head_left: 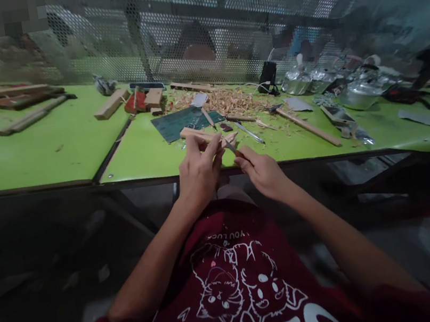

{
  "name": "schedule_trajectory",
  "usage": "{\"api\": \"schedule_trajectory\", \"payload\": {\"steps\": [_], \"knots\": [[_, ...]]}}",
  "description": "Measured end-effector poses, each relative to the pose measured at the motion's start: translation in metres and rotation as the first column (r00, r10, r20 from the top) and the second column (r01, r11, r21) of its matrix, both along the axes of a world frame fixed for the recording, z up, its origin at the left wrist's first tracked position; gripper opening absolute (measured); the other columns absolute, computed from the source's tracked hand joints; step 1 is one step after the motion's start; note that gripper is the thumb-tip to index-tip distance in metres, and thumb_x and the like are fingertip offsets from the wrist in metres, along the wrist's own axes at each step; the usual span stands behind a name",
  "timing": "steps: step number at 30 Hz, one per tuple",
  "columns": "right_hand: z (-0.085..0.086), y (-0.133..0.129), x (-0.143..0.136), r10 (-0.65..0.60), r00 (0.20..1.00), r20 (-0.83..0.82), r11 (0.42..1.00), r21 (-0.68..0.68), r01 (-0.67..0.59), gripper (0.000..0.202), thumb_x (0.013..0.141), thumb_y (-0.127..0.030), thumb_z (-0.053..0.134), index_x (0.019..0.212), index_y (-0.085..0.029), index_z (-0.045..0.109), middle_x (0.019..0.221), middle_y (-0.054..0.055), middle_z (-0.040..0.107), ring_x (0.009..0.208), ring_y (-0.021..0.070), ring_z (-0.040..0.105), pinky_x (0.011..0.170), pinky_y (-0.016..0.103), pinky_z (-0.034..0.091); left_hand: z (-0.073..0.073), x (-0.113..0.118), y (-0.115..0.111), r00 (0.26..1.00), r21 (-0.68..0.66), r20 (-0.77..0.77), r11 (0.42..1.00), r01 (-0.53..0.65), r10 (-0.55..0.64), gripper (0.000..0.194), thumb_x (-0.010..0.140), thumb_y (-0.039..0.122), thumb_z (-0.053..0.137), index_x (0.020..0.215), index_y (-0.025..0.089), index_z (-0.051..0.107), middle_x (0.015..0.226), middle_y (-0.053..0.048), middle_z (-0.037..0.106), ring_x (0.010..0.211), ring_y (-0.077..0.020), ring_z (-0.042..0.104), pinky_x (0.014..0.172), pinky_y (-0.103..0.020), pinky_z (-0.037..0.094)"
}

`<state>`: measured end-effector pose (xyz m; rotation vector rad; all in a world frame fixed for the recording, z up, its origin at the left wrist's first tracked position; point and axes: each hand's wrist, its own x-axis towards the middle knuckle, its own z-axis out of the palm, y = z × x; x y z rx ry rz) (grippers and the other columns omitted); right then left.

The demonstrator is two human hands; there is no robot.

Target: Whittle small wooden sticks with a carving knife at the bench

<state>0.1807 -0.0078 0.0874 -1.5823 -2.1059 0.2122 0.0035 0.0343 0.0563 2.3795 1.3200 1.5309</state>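
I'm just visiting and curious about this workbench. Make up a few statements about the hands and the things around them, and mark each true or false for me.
1. The left hand holds a piece of wood. True.
2. The right hand has nothing in it. False: it holds a knife.
3. A hammer lies on the bench. True.
4. The mat is bright red. False: it is dark green.
5. A pile of shavings lies on the bench. True.
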Motion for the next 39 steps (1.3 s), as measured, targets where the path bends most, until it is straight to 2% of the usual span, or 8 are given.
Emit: {"api": "schedule_trajectory", "payload": {"steps": [3, 7, 10, 17, 23, 27, 34, 39], "knots": [[0.002, -0.014, 0.002, 0.096, 0.989, -0.111, 0.994, 0.056, -0.090, 0.029, 0.105, -0.041, 0.038, 0.112, -0.023, 0.059, 0.094, 0.005, 0.070, 0.078, 0.0186, 0.063, 0.070, 0.028, 0.042, 0.004, -0.002, -0.014, 0.960, -0.051, 0.217, 0.980, 0.193, -0.178, 0.030, 0.095, 0.024, 0.059, 0.123, 0.021, 0.067, 0.095, -0.006, 0.050, 0.080, -0.0148, 0.052, 0.065, -0.026, 0.044], [0.009, -0.028, 0.000, 0.166, 0.983, -0.079, 0.978, 0.141, -0.154, 0.035, 0.106, -0.044, 0.037, 0.109, -0.020, 0.063, 0.100, 0.009, 0.072, 0.084, 0.0200, 0.065, 0.073, 0.029, 0.044, 0.009, -0.004, -0.033, 0.835, -0.231, 0.439, 0.857, 0.461, -0.330, 0.012, 0.090, 0.024, 0.067, 0.100, 0.018, 0.069, 0.080, -0.001, 0.049, 0.070, -0.0125, 0.048, 0.060, -0.025, 0.041], [0.011, -0.036, -0.004, 0.121, 0.993, 0.015, 0.979, 0.166, -0.122, 0.040, 0.106, -0.046, 0.036, 0.097, -0.019, 0.064, 0.090, 0.009, 0.072, 0.079, 0.0198, 0.064, 0.071, 0.029, 0.042, 0.014, -0.006, -0.044, 0.813, -0.287, 0.482, 0.818, 0.499, -0.327, 0.014, 0.091, 0.030, 0.065, 0.085, 0.018, 0.065, 0.080, -0.002, 0.053, 0.073, -0.0136, 0.049, 0.065, -0.027, 0.041], [0.006, -0.047, -0.001, 0.136, 0.991, -0.018, 0.975, 0.178, -0.131, 0.038, 0.107, -0.044, 0.037, 0.108, -0.018, 0.066, 0.099, 0.011, 0.075, 0.084, 0.0209, 0.068, 0.070, 0.029, 0.043, 0.017, -0.006, -0.056, 0.737, -0.391, 0.596, 0.687, 0.612, -0.318, 0.021, 0.092, 0.034, 0.062, 0.096, 0.015, 0.070, 0.075, -0.001, 0.062, 0.063, -0.0109, 0.052, 0.060, -0.024, 0.043], [0.005, -0.055, -0.003, 0.107, 0.994, -0.035, 0.987, 0.122, -0.102, 0.040, 0.107, -0.044, 0.037, 0.109, -0.018, 0.067, 0.104, 0.011, 0.076, 0.089, 0.0240, 0.072, 0.072, 0.030, 0.045, 0.016, -0.006, -0.060, 0.786, -0.349, 0.528, 0.762, 0.546, -0.322, 0.022, 0.093, 0.033, 0.063, 0.088, 0.017, 0.076, 0.074, -0.002, 0.063, 0.068, -0.0131, 0.055, 0.066, -0.026, 0.046], [0.005, -0.059, -0.007, 0.114, 0.990, -0.087, 0.986, 0.131, -0.102, 0.037, 0.106, -0.042, 0.039, 0.116, -0.020, 0.067, 0.114, 0.011, 0.075, 0.102, 0.0262, 0.071, 0.081, 0.032, 0.048, 0.017, -0.008, -0.064, 0.776, -0.323, 0.547, 0.776, 0.542, -0.315, 0.021, 0.092, 0.032, 0.064, 0.097, 0.018, 0.079, 0.085, -0.005, 0.070, 0.077, -0.0153, 0.061, 0.073, -0.027, 0.049], [0.003, -0.066, -0.019, 0.060, 0.993, -0.098, 0.990, 0.131, -0.047, 0.035, 0.106, -0.043, 0.041, 0.124, -0.023, 0.064, 0.095, 0.007, 0.078, 0.072, 0.0205, 0.072, 0.063, 0.028, 0.046, 0.015, -0.014, -0.068, 0.759, -0.318, 0.571, 0.769, 0.554, -0.311, 0.023, 0.092, 0.032, 0.066, 0.108, 0.022, 0.080, 0.091, -0.004, 0.074, 0.080, -0.0153, 0.065, 0.071, -0.027, 0.050], [0.004, -0.068, -0.020, 0.152, 0.975, -0.163, 0.967, 0.230, -0.112, 0.032, 0.105, -0.034, 0.046, 0.124, -0.024, 0.069, 0.119, 0.006, 0.076, 0.104, 0.0228, 0.073, 0.086, 0.031, 0.055, 0.015, -0.017, -0.070, 0.767, -0.316, 0.577, 0.790, 0.525, -0.279, 0.019, 0.091, 0.030, 0.068, 0.101, 0.022, 0.081, 0.088, -0.004, 0.073, 0.076, -0.0142, 0.063, 0.067, -0.026, 0.048]]}}
